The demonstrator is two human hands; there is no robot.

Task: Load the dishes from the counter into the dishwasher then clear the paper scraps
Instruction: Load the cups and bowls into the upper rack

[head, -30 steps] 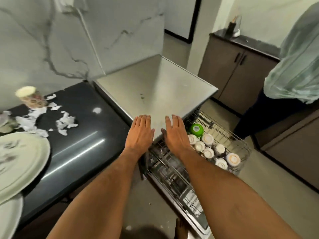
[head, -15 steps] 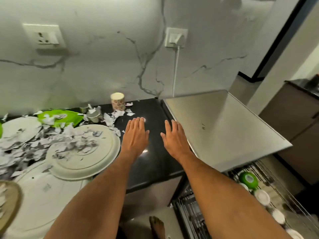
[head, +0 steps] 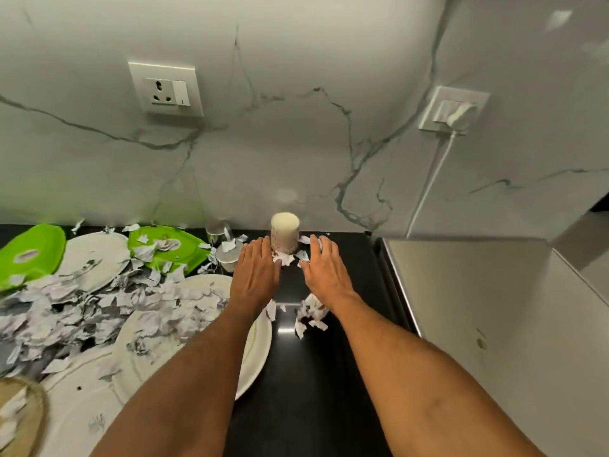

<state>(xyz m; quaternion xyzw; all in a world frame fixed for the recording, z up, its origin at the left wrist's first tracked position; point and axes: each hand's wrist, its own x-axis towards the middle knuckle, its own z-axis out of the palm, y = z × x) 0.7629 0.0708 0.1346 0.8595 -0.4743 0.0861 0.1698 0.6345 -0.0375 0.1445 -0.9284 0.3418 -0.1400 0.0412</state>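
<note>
**Both hands flat, flanking the cup at the back of the counter**

Nearest me, along the lower left of the frame, I see a large white plate point(head: 184, 328) on the black counter point(head: 316, 374), its left part buried under paper scraps point(head: 66, 311). A smaller clump of scraps point(head: 309, 313) lies mid-frame between my forearms.

Further in, my left hand point(head: 256, 275) and right hand point(head: 324, 275) lie palm down with fingers stretched forward, released and grasping nothing. They sit on either side of a patterned cup point(head: 284, 233) standing upside down (pale base on top) just before the marble wall point(head: 296, 143); whether the fingertips touch it, I cannot tell.

Left of the cup stands a small steel cup point(head: 227, 258), then a green plate point(head: 171, 247), another white plate point(head: 95, 258) and a second green plate point(head: 31, 255) at the left edge.

At the right, the dishwasher's steel top point(head: 487, 318) adjoins the counter. On the wall, a socket point(head: 166, 89) sits upper left and a plug with white cable point(head: 456, 115) upper right.
</note>
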